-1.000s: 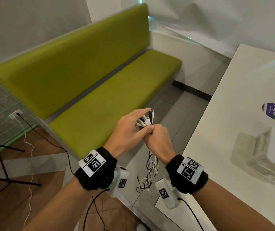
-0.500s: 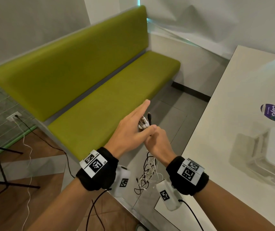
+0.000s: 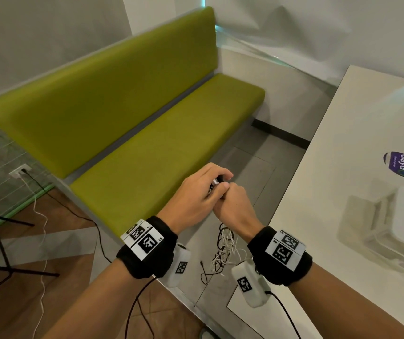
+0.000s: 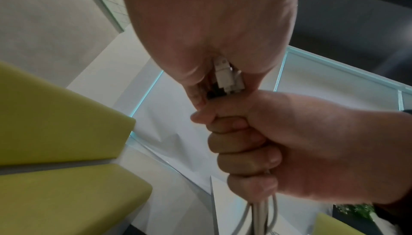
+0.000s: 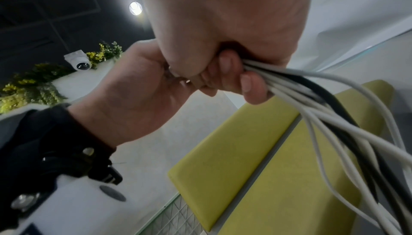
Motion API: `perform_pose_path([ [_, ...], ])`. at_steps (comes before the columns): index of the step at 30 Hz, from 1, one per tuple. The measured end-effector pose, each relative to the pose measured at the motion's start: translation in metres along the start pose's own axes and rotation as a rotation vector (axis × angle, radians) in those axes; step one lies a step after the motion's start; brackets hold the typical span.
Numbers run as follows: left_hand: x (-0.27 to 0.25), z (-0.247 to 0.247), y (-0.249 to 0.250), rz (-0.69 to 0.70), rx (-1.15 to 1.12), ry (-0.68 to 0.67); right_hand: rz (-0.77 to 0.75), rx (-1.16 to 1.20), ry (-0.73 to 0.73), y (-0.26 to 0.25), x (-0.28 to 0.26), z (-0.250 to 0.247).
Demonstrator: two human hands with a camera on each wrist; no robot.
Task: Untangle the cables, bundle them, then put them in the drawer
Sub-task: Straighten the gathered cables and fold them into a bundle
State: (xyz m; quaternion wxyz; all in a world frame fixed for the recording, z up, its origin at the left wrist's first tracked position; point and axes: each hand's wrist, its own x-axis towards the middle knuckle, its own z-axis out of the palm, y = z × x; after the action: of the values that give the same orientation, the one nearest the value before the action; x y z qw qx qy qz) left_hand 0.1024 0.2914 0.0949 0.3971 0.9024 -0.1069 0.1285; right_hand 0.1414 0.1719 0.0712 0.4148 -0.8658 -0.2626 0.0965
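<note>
A bundle of white and black cables (image 3: 223, 250) hangs in the air between the bench and the table. My right hand (image 3: 235, 209) grips the bundle in a fist just under its plugs, seen in the left wrist view as the right hand (image 4: 256, 141). My left hand (image 3: 196, 192) curls its fingers over the plug ends (image 3: 217, 181) from above. White plugs (image 4: 226, 77) stick out between the two hands. In the right wrist view the cables (image 5: 330, 115) fan out down and right from my right fingers (image 5: 249, 85). A loose black end (image 3: 203, 270) dangles lowest.
A green bench (image 3: 162, 143) runs along the wall to the left. The white table (image 3: 343, 167) on the right bears a purple sticker (image 3: 402, 165) and a white plastic drawer-like box (image 3: 396, 228). Black stand legs (image 3: 0, 253) and floor cords (image 3: 42, 216) lie at left.
My left hand's fingers, stretched straight over the plugs half a second ago, have curled down round the plug ends. My right hand keeps its grip on the bundle.
</note>
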Motion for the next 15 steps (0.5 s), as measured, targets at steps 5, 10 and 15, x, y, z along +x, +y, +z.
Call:
perform_pose_path([
  [5,-0.001,0.002,0.001,0.054,0.013,-0.050,0.018,0.068,-0.038,0.002,0.000,0.000],
  [10,-0.001,-0.003,0.001,-0.061,-0.167,-0.190,0.187,0.145,-0.055,0.008,0.004,0.004],
  [15,0.027,-0.018,0.017,-0.220,-0.413,-0.043,0.298,0.188,-0.020,0.002,0.016,0.007],
])
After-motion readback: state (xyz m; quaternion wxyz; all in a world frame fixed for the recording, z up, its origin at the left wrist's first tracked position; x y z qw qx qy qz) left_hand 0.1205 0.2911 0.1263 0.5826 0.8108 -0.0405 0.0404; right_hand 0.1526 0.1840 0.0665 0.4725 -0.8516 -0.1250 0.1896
